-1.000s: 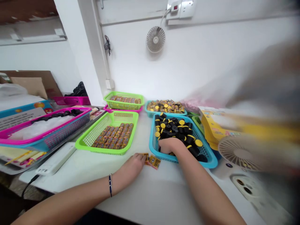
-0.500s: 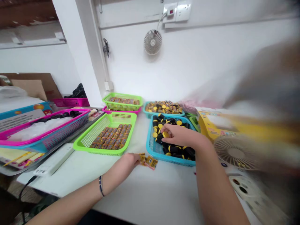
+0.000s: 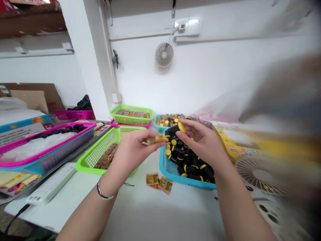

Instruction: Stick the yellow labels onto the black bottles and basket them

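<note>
Black canister [image 3: 173, 130], yellow-capped, is clamped in the right hand [image 3: 204, 142] above the blue basket [image 3: 190, 181]; the left hand [image 3: 134, 147] pinches a blurred label [image 3: 157, 139]. Pairing the two seems the step in hand; next probably calls for lining up their edges.

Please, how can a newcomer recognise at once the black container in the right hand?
On the white table, find the near blue basket. Above it, the right hand holds a black container with a yellow end. Unlike its lookalikes heaped below, it is gripped in the air.
</note>
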`<action>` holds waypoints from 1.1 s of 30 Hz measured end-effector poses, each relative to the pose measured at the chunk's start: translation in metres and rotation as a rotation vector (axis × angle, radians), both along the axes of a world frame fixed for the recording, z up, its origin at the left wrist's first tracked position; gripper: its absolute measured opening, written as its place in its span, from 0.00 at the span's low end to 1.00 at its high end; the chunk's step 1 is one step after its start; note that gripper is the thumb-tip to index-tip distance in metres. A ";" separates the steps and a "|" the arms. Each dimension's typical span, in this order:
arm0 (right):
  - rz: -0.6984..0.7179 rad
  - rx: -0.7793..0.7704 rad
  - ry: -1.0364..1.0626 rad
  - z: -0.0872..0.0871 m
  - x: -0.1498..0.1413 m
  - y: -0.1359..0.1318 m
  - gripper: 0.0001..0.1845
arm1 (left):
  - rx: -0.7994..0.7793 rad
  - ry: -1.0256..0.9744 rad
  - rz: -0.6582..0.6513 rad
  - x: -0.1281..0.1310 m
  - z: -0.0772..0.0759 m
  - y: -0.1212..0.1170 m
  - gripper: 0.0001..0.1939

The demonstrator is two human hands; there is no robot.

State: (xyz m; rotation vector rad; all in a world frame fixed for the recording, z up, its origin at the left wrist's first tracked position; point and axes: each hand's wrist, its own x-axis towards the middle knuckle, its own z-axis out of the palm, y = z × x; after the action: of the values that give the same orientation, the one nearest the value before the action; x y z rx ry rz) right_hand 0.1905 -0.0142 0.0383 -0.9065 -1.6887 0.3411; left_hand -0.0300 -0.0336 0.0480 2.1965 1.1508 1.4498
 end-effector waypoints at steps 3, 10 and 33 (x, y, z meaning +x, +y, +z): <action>0.098 -0.009 0.187 0.004 -0.005 -0.008 0.17 | -0.061 0.020 -0.008 0.000 -0.002 0.004 0.18; 0.219 -0.040 0.292 0.007 -0.013 -0.024 0.15 | -0.083 0.161 -0.148 -0.009 -0.007 0.009 0.31; 0.302 -0.184 0.239 0.009 -0.017 -0.027 0.16 | 0.242 0.260 -0.143 -0.012 -0.009 0.006 0.21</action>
State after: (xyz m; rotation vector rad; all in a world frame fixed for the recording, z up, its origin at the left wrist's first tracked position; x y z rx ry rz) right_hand 0.1738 -0.0414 0.0478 -0.7092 -1.5879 0.7879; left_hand -0.0418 -0.0277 0.0394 2.6374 0.9060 1.3340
